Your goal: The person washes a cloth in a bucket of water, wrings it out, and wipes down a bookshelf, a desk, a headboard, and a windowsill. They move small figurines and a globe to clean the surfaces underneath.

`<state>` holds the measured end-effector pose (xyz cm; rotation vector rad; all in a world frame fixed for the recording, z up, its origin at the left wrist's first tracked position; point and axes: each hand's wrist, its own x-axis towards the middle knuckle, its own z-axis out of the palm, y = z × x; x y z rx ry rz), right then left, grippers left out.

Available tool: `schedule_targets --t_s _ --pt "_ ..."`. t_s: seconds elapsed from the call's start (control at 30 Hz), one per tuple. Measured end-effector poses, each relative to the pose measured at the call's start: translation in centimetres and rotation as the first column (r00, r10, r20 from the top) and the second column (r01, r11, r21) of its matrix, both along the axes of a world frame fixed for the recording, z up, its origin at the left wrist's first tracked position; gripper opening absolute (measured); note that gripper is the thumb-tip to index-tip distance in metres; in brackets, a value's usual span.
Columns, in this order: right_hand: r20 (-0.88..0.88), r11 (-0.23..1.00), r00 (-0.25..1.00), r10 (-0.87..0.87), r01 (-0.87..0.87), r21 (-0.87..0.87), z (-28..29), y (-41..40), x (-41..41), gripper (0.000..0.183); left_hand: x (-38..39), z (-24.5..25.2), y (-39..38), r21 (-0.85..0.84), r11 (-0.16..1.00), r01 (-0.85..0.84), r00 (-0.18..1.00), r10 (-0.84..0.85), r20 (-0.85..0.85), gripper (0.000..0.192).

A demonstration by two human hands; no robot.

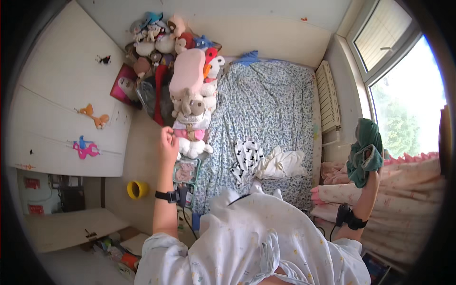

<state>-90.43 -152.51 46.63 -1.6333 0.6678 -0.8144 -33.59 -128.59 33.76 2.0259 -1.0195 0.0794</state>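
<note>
My right hand, mostly hidden by the cloth, holds up a bunched green cloth (366, 151) near the window, its wrist in a black strap. My left hand (168, 144) is raised at the left with bent fingers, beside the white plush toy (194, 148) and pink plush item; whether it touches them I cannot tell. A floral sheet (263, 103) covers the bed before me. On it lie a white cloth with black bows (248, 158) and a crumpled cream-white cloth (281, 164), side by side.
Plush toys (164, 42) and a pink pillow (187, 71) line the bed's left side. A yellow bin (137, 190) stands on the floor at the left. On the right are a radiator (326, 96), a window (406, 99) and a pink patterned curtain (399, 203). Green-rimmed containers (186, 171) sit below my left hand.
</note>
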Motion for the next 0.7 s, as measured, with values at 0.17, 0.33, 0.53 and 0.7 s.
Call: schedule_targets --t_s 0.17,0.33,0.53,0.7 --pt "-0.045 0.997 0.997 0.060 -0.058 0.045 0.0 -2.0 4.9 0.065 0.6 -2.4 -2.5 -0.020 0.999 0.040 0.998 -0.041 -0.048 0.028" --pt "-0.084 0.997 0.995 0.058 -0.054 0.048 0.7 -6.3 8.3 0.066 7.1 -3.3 -3.8 0.000 1.000 -0.018 0.993 0.018 -0.115 0.031" --pt "-0.107 0.999 0.994 -0.019 0.022 0.028 1.9 -7.0 15.9 0.066 16.9 -2.9 -8.7 -0.080 0.997 0.012 0.998 -0.017 -0.058 0.036" --pt "-0.084 0.997 0.993 -0.079 0.077 -0.017 4.4 -10.0 22.6 0.066 23.1 0.4 -12.6 -0.102 0.994 0.043 0.999 -0.041 0.021 0.035"
